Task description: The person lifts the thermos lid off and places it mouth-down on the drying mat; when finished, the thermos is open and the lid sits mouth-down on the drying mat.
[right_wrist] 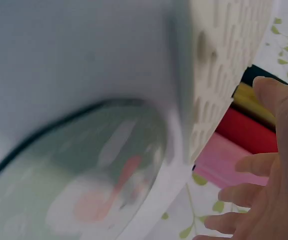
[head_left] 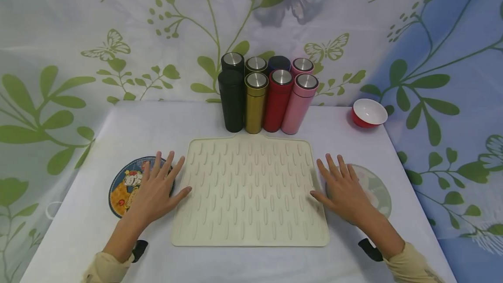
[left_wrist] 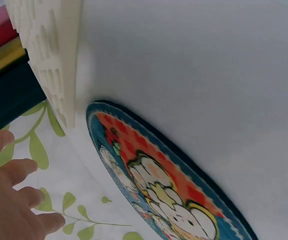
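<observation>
My left hand (head_left: pixel 154 191) is spread with straight fingers over the right part of a round blue cartoon mat (head_left: pixel 121 182), its thumb by the left edge of a cream ridged mat (head_left: pixel 251 191). On the other side my right hand (head_left: pixel 346 191) is spread too, above a round pale green mat (head_left: pixel 379 191), thumb near the cream mat's right edge. Neither hand holds anything. In the left wrist view the blue mat (left_wrist: pixel 174 190) shows its cartoon figures; in the right wrist view the green mat (right_wrist: pixel 93 180) is blurred. Whether the palms touch the mats I cannot tell.
Behind the cream mat several flasks stand upright in two rows, among them a black flask (head_left: pixel 232 104), a gold flask (head_left: pixel 255 106), a red flask (head_left: pixel 277 104) and a pink flask (head_left: pixel 298 108). A red bowl (head_left: pixel 365 121) with a white inside sits at the back right corner.
</observation>
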`<act>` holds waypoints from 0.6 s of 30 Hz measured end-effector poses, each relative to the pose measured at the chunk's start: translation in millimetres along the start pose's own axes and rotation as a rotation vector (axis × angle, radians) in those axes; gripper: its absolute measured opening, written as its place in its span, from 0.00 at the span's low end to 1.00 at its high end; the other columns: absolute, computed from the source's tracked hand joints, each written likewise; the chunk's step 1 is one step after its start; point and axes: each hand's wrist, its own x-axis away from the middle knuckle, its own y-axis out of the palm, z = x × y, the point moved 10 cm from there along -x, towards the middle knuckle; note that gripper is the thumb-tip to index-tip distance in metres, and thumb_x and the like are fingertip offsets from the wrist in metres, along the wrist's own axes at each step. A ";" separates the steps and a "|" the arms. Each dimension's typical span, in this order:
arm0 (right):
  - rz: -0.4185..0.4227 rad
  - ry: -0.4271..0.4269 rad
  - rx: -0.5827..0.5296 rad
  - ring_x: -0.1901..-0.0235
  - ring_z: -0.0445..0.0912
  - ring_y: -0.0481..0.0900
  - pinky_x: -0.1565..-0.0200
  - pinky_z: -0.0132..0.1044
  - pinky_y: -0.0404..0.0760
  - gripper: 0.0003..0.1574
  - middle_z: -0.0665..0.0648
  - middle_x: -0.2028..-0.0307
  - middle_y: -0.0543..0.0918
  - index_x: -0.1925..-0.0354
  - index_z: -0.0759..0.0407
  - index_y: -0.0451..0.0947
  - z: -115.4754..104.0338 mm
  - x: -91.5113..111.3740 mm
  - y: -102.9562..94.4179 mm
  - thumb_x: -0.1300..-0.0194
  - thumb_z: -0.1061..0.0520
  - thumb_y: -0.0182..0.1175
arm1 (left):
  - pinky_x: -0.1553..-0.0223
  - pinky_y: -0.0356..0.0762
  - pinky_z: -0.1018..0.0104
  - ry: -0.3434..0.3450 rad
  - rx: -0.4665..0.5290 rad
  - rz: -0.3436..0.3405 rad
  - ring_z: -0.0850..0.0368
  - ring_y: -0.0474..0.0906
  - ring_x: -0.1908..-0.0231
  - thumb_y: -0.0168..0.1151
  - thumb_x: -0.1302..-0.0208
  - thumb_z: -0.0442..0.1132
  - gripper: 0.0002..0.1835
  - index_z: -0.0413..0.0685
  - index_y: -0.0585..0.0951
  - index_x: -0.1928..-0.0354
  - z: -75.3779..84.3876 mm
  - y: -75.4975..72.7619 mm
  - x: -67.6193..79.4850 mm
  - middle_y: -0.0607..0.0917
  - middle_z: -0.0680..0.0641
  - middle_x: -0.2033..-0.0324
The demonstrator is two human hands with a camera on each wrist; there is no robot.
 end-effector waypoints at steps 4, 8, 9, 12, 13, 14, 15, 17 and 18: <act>0.003 -0.027 -0.050 0.26 0.69 0.46 0.35 0.70 0.53 0.57 0.70 0.25 0.54 0.24 0.62 0.57 -14.5 -5.4 3.1 0.38 0.34 0.65 | 0.34 0.47 0.28 0.005 0.093 0.061 0.29 0.44 0.26 0.71 0.42 0.54 0.47 0.46 0.63 0.25 3.5 -4.7 -8.2 0.59 0.32 0.27; 0.023 -0.085 -0.090 0.30 0.70 0.57 0.38 0.69 0.62 0.53 0.71 0.28 0.61 0.27 0.64 0.62 -32.8 -8.8 5.7 0.39 0.39 0.68 | 0.37 0.54 0.27 0.018 0.171 0.113 0.27 0.48 0.28 0.72 0.43 0.49 0.43 0.43 0.67 0.27 10.0 -10.6 -18.5 0.64 0.30 0.29; 0.026 -0.097 -0.098 0.31 0.70 0.58 0.39 0.69 0.63 0.52 0.71 0.29 0.63 0.27 0.65 0.63 -36.9 -9.4 6.7 0.39 0.40 0.69 | 0.38 0.54 0.26 0.020 0.190 0.121 0.28 0.48 0.28 0.72 0.43 0.48 0.42 0.42 0.67 0.28 11.5 -12.0 -21.4 0.64 0.30 0.30; 0.044 -0.127 -0.124 0.32 0.70 0.61 0.39 0.66 0.65 0.51 0.70 0.30 0.65 0.29 0.65 0.65 -47.4 -11.3 9.3 0.40 0.42 0.70 | 0.38 0.55 0.27 0.019 0.239 0.136 0.29 0.49 0.28 0.72 0.42 0.46 0.42 0.41 0.67 0.28 14.3 -15.7 -30.6 0.66 0.31 0.31; 0.047 -0.135 -0.131 0.32 0.70 0.61 0.39 0.66 0.66 0.51 0.70 0.30 0.65 0.29 0.65 0.65 -50.7 -11.9 10.5 0.39 0.42 0.70 | 0.38 0.56 0.28 0.015 0.253 0.139 0.29 0.50 0.28 0.72 0.41 0.46 0.42 0.41 0.67 0.28 14.6 -16.8 -33.9 0.67 0.31 0.31; 0.052 -0.143 -0.137 0.32 0.69 0.61 0.39 0.65 0.66 0.50 0.70 0.31 0.66 0.29 0.65 0.65 -53.8 -12.5 11.6 0.40 0.42 0.71 | 0.37 0.56 0.28 0.009 0.268 0.142 0.30 0.50 0.28 0.72 0.41 0.46 0.42 0.40 0.66 0.28 14.7 -18.0 -37.3 0.67 0.32 0.31; 0.057 -0.154 -0.139 0.32 0.69 0.62 0.39 0.65 0.66 0.50 0.71 0.31 0.66 0.29 0.65 0.66 -57.0 -13.0 12.5 0.40 0.42 0.71 | 0.37 0.57 0.29 0.004 0.287 0.144 0.31 0.51 0.28 0.72 0.41 0.45 0.42 0.40 0.66 0.27 14.8 -18.9 -40.9 0.67 0.32 0.31; 0.066 -0.172 -0.145 0.33 0.69 0.64 0.40 0.64 0.68 0.49 0.71 0.32 0.67 0.30 0.64 0.67 -63.3 -14.0 14.2 0.40 0.43 0.72 | 0.37 0.58 0.31 -0.020 0.325 0.142 0.32 0.52 0.28 0.72 0.40 0.45 0.42 0.40 0.65 0.27 15.0 -20.2 -48.5 0.67 0.33 0.31; 0.067 -0.179 -0.147 0.33 0.69 0.64 0.40 0.64 0.69 0.49 0.71 0.32 0.68 0.30 0.64 0.67 -66.3 -14.3 15.3 0.41 0.43 0.72 | 0.37 0.58 0.31 -0.033 0.343 0.143 0.33 0.53 0.28 0.71 0.40 0.45 0.43 0.41 0.64 0.26 15.1 -20.5 -52.4 0.67 0.34 0.31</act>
